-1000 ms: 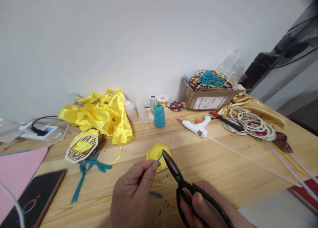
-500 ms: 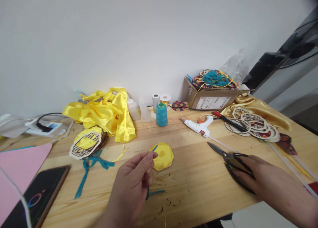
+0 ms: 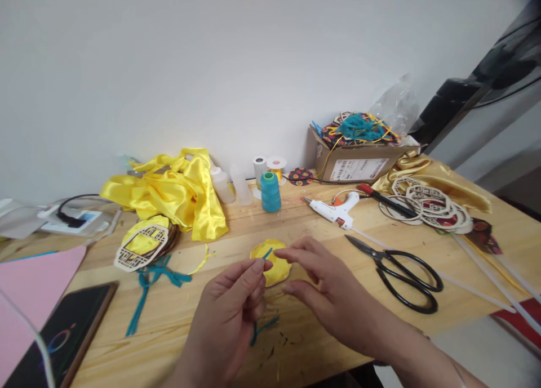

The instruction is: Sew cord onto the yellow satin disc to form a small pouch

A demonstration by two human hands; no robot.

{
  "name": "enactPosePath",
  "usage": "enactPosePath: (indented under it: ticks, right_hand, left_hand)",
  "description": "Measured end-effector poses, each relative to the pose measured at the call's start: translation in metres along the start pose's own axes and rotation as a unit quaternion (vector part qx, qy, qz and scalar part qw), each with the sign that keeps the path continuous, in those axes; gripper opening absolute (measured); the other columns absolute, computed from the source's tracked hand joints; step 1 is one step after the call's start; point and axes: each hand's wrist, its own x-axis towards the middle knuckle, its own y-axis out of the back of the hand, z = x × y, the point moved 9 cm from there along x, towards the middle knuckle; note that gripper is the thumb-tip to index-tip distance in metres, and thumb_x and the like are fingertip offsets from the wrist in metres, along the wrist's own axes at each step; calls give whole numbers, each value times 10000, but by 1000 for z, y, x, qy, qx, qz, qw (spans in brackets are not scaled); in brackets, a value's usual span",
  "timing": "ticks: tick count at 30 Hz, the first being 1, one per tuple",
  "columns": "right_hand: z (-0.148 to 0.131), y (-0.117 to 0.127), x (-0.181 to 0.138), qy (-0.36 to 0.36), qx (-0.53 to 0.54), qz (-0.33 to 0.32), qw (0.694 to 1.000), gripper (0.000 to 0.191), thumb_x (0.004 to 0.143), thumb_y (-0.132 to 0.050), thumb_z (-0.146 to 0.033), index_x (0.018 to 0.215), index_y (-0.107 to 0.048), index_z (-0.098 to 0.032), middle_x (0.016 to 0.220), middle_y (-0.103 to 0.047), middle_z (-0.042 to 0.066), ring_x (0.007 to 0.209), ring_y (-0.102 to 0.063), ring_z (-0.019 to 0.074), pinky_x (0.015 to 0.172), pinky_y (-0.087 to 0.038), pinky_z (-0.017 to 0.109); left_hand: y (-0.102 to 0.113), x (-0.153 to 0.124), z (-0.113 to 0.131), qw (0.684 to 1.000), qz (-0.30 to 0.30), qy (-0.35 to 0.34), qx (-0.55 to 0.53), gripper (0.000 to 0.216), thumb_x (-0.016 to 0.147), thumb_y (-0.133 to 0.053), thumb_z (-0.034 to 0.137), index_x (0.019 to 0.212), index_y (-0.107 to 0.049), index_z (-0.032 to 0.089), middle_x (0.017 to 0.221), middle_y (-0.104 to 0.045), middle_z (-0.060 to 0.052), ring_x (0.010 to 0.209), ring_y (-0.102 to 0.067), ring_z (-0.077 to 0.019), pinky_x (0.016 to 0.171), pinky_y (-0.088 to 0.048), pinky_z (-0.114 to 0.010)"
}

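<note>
The scissors (image 3: 377, 255), held in the right hand (image 3: 327, 295) a moment earlier, have been laid on the tabletop (image 3: 313, 224), towards its right front edge, with the blades pointed to the back left. By this, it is judged, the right hand has been freed for finger work at the teal cord (image 3: 268, 253).

The cord is pinched narrowly between thumb and fingers of the left hand (image 3: 230, 306), its tip left sticking out. The right hand has been brought beside that tip; its thumb and forefinger are spread, and nothing is seen to be held. Whether the tip is touched cannot be told. Below and behind the fingers, near the middle of the tabletop, the yellow disc (image 3: 279, 272) is partly hidden.

At the back edge, 1 white label (image 3: 359, 169) with barcodes is stuck on the box (image 3: 321, 157); its print cannot be read. No brand can be made out on the phone (image 3: 63, 331) at the front left corner.
</note>
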Motion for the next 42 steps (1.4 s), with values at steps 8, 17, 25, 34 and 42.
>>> enactPosePath:
  ticks: [8,17,25,34,42]
  right_hand:
    - [10,-12,22,-12,70,-29,997,63,776,-621,-143,723,-638,-172,872,-541,4,871,-531,118,803,-429,270]
    - [-15,10,15,49,-85,0,995,146,849,-457,-68,783,-542,-167,989,-507,52,1020,-454,159,880,-398,318]
    - [-21,4,16,113,-206,23,972,133,852,-445,-68,818,-535,-160,1088,-493,81,1050,-408,194,905,-393,373]
    - [-16,12,17,122,-270,70,953,142,859,-441,-100,799,-554,-162,1044,-545,80,1001,-464,197,874,-423,352]
    - [92,98,-67,-187,-544,93,813,176,784,-498,-178,867,-621,-83,788,-612,157,750,-578,309,691,-482,453]
  left_hand:
    - [4,-3,2,1000,11,-15,21,128,655,-717,248,649,-679,126,461,-395,66,438,-283,-43,379,-241,-150]
    - [8,-1,-3,998,14,-31,55,146,672,-708,265,731,-729,132,443,-384,66,441,-290,-50,400,-231,-169]
    - [9,-2,-5,995,1,-40,91,140,697,-694,280,734,-740,154,429,-366,70,443,-271,-55,409,-207,-184]
    - [12,-1,-5,985,16,-43,166,204,682,-700,336,775,-747,161,441,-402,65,454,-287,-64,424,-219,-194]
    - [19,-2,9,980,70,-51,179,175,658,-694,336,702,-744,174,422,-403,72,436,-304,-57,419,-231,-178]
